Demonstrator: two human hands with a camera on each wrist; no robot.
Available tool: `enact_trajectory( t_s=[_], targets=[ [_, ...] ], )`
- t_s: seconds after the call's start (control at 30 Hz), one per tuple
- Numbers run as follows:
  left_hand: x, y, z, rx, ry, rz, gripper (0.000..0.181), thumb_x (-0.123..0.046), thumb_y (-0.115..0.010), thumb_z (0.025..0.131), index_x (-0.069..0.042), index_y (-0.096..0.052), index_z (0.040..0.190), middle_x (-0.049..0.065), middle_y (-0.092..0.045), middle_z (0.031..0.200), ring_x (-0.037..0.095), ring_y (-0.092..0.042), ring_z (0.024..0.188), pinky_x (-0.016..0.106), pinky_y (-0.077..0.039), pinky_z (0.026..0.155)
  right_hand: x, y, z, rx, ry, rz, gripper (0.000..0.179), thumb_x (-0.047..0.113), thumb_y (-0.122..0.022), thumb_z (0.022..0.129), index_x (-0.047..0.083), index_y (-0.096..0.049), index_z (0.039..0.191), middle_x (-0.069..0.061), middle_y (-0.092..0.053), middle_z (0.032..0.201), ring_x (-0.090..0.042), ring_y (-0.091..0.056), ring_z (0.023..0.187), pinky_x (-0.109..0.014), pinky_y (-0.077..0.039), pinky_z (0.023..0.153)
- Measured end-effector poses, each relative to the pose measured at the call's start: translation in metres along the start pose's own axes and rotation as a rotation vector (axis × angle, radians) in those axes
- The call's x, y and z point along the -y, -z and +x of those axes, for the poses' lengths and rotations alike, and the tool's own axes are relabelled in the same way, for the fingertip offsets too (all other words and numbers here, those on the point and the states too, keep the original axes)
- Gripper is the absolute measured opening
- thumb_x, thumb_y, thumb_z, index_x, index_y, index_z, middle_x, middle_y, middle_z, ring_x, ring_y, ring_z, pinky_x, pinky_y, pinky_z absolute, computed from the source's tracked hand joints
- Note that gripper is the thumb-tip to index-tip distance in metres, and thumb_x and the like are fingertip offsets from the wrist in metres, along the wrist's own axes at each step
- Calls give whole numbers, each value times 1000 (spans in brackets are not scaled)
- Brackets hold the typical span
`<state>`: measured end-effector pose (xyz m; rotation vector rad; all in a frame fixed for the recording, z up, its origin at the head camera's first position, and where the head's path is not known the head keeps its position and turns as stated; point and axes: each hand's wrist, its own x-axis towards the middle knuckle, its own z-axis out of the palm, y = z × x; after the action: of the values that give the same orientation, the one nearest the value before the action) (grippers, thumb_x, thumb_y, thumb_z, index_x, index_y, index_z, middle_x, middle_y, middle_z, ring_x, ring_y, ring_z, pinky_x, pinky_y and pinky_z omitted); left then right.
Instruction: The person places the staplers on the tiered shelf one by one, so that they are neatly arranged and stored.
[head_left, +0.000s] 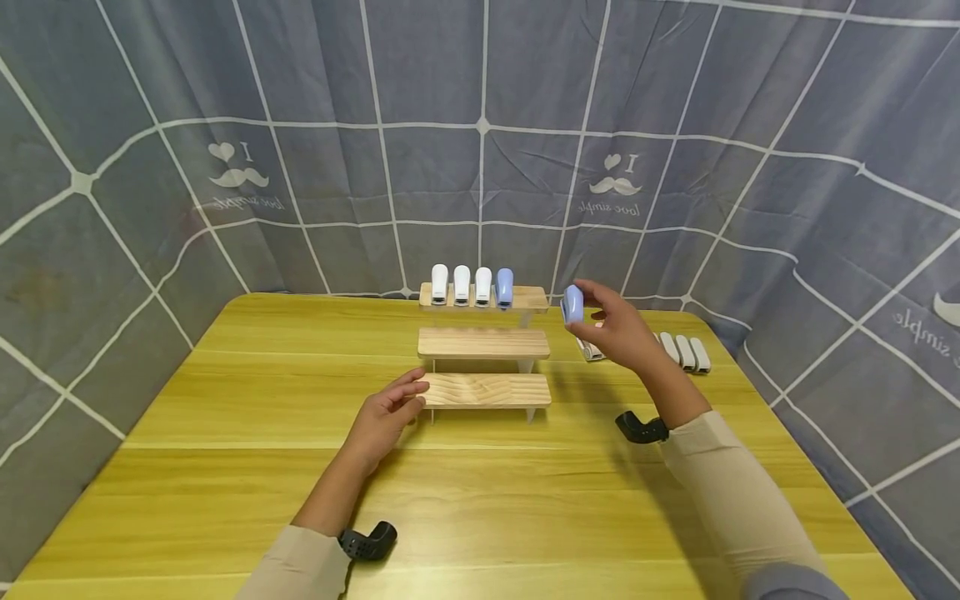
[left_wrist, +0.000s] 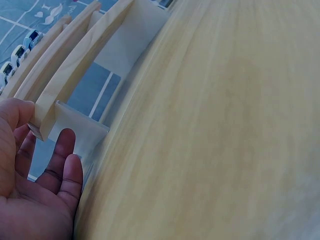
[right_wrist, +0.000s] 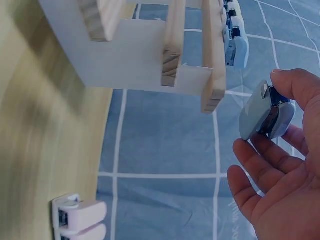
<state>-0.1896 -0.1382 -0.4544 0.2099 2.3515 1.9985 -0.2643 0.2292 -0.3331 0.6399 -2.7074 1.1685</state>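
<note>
My right hand holds a small light-blue stapler in the air, just right of a three-tier wooden stand's top board. In the right wrist view, thumb and fingers pinch this stapler by its sides. Three white staplers and another blue stapler stand in a row on the top board. My left hand grips the left end of the lowest board. In the left wrist view, this board has its end between the thumb and fingers, with other fingers spread below.
Right of the stand, several white staplers lie in a row on the wooden table, partly behind my right hand. Pale pink staplers lie nearer the stand. A grey curtain with white lines surrounds the table's back and sides.
</note>
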Motion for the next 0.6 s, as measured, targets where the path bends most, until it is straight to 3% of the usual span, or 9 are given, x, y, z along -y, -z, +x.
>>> enact_trajectory(
  t_s=[0.3,0.6],
  targets=[
    [2,-1,1,-14,-14,5,30,-11,-62,99,-3,-66,128,0,-46,151,25,-50,131,22,-50,84,6,-4,18,-14,1,5,68,17,-72,92,6,-39,151,-16,-52,139,-33,-51,125,-52,-41,99],
    [2,-1,0,-13,-2,-1,30,-12,-62,99,-6,-67,128,-5,-46,150,22,-51,130,27,-51,84,10,-14,29,11,15,5,69,21,-72,93,7,-39,151,-13,-53,138,-30,-51,125,-52,-41,99]
  ],
)
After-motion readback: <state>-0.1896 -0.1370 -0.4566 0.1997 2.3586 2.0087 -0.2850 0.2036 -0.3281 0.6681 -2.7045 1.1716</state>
